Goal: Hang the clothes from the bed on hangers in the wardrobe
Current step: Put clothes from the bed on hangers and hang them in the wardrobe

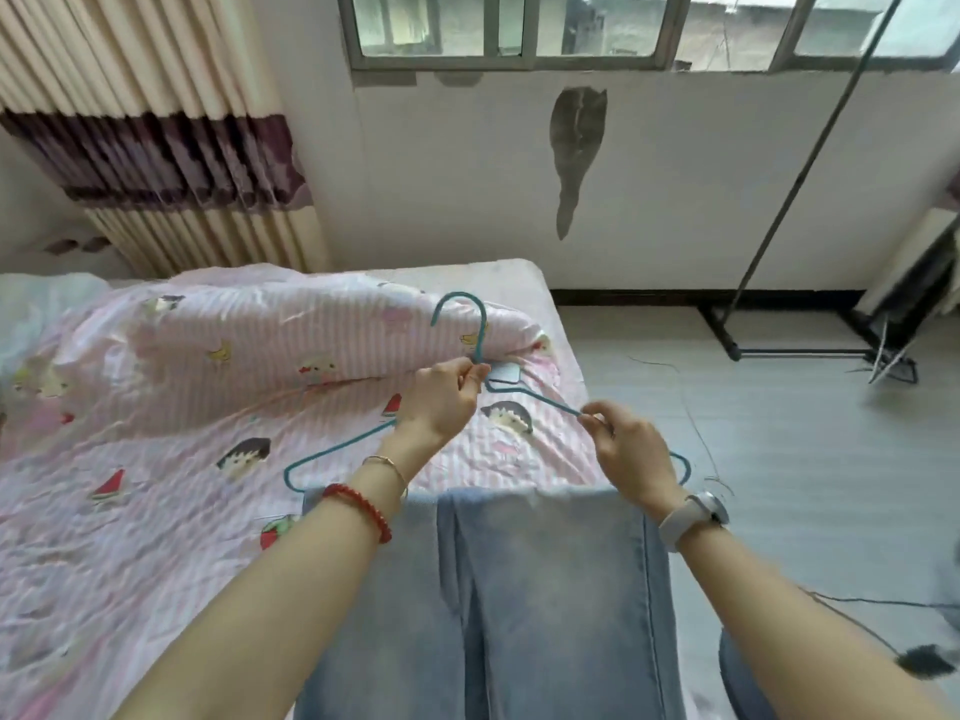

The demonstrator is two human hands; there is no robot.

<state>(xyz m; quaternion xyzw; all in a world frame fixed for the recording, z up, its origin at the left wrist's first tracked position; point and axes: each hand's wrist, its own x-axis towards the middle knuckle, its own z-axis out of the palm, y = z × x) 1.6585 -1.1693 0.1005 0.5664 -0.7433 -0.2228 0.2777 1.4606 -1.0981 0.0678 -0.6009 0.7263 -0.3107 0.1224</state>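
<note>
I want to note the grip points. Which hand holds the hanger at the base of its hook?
The left hand, pinching the teal hanger just below its hook; the right hand pinches its sloping shoulder wire instead.

Soft, even daylight enters from the window (519,23) at the far side; shadows are faint; the panes look slightly washed out; wide-angle bending curves the curtain (156,148) at far left; fine detail seems smeared, perhaps by compression or motion.

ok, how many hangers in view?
1. A teal hanger held over the bed, jeans draped on its bar; left hand at the neck, right hand on its arm.
</note>
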